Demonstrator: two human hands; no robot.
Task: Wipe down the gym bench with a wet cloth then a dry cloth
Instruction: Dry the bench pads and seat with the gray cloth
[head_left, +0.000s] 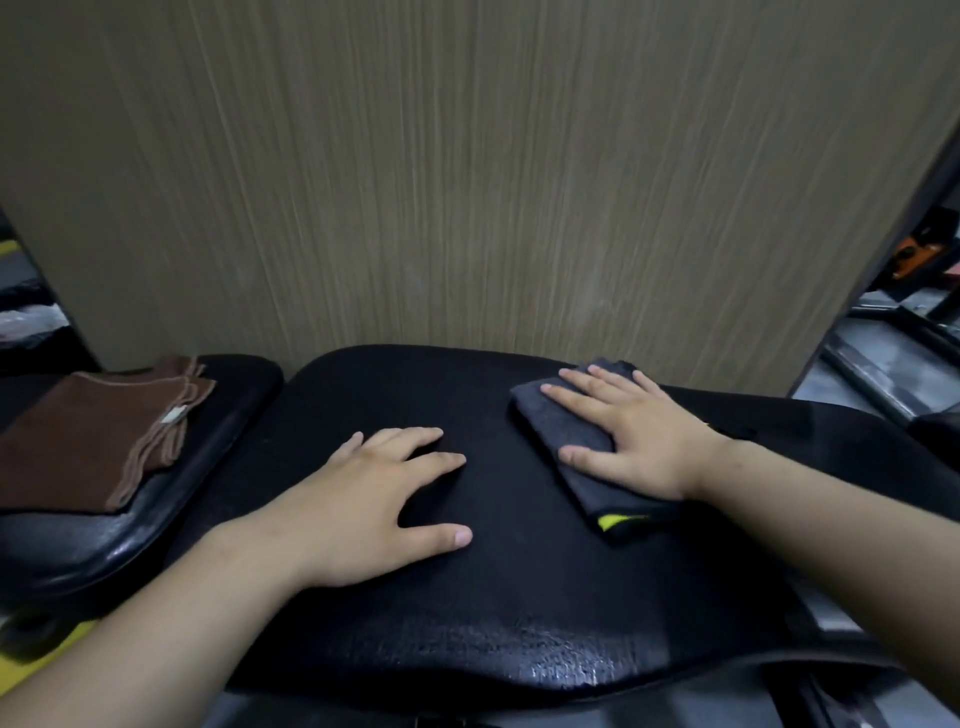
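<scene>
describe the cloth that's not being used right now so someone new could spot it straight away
Start at the long black bench pad under both hands. To its left sits a smaller black pad, and the brown cloth lies folded on it, untouched. Unlike the dark grey cloth under the right hand, it has lighter stitched edges.

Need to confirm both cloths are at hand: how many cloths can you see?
2. A grey cloth lies flat under the right hand on the main bench pad; a folded brown cloth sits on the left pad.
</scene>
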